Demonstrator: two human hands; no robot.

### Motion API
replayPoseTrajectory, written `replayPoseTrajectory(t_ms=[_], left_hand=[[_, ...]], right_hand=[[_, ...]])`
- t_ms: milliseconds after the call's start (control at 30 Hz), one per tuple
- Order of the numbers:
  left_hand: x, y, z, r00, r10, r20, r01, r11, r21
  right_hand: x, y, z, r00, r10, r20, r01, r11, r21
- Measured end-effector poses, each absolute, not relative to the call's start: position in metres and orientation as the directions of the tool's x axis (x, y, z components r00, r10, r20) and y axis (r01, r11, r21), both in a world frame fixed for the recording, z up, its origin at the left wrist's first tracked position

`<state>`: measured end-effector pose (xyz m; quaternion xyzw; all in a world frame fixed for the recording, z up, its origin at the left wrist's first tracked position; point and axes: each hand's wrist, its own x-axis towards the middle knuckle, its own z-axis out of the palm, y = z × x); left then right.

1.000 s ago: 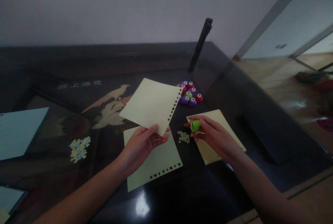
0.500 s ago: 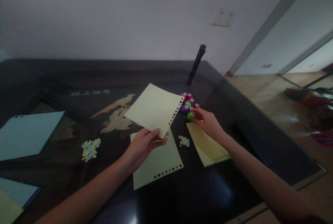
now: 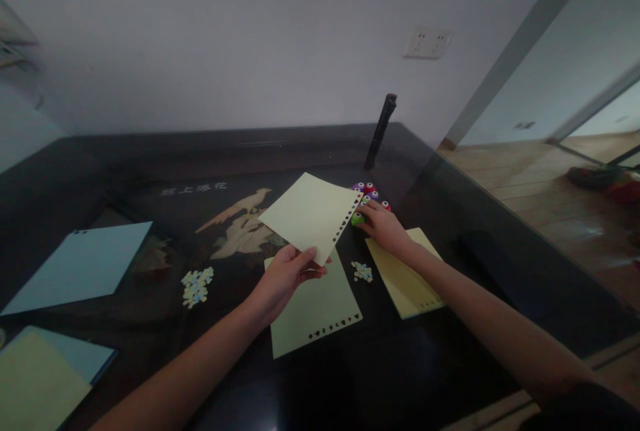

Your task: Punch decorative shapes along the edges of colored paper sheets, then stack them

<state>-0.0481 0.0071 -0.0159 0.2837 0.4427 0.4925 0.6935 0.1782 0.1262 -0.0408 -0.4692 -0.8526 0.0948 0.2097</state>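
My left hand pinches a pale yellow sheet of paper by its near corner, holding it tilted above the table. Shapes such as stars and hearts are cut along the sheet's right edge. In my right hand is a small green paper punch with an eye-like top, right beside that cut edge; whether it touches the paper I cannot tell. Behind my right fingers several purple, red and green punches sit in a cluster. Under the held paper lies another pale sheet with a cut edge.
Paper cut-outs lie in a pile at left and a smaller pile near the middle. Yellow sheets rest under my right forearm. Blue paper is on the left of the black table. A black post stands at the back.
My right hand has brought the green punch leftward to the held sheet's cut edge. The camera view has shifted, so most things sit slightly further right.
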Motion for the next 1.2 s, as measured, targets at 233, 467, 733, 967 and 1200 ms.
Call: replayPoseTrajectory(t_ms=[233, 467, 733, 967, 1200], left_hand=[[-0.05, 0.009, -0.023, 0.189, 0.919, -0.346, -0.295, 0.389, 0.873], [-0.06, 0.013, -0.019, 0.363, 0.876, -0.316, -0.079, 0.367, 0.927], [-0.069, 0.015, -0.011, 0.394, 0.878, -0.271, 0.033, 0.281, 0.959], [-0.084, 0.027, -0.003, 0.131, 0.975, -0.179, 0.015, 0.178, 0.984], [-0.094, 0.032, 0.0, 0.071, 0.989, -0.128, 0.126, 0.118, 0.985]], right_hand=[[0.174, 0.124, -0.038, -0.41, 0.863, 0.295, 0.704, 0.505, -0.5], [0.186, 0.128, -0.012, -0.307, 0.934, 0.185, 0.539, 0.331, -0.775], [0.174, 0.117, -0.001, -0.42, 0.906, -0.054, 0.303, 0.084, -0.949], [0.167, 0.108, 0.003, -0.417, 0.901, -0.12, 0.199, -0.038, -0.979], [0.163, 0.104, 0.003, -0.412, 0.894, -0.174, 0.183, -0.106, -0.977]])
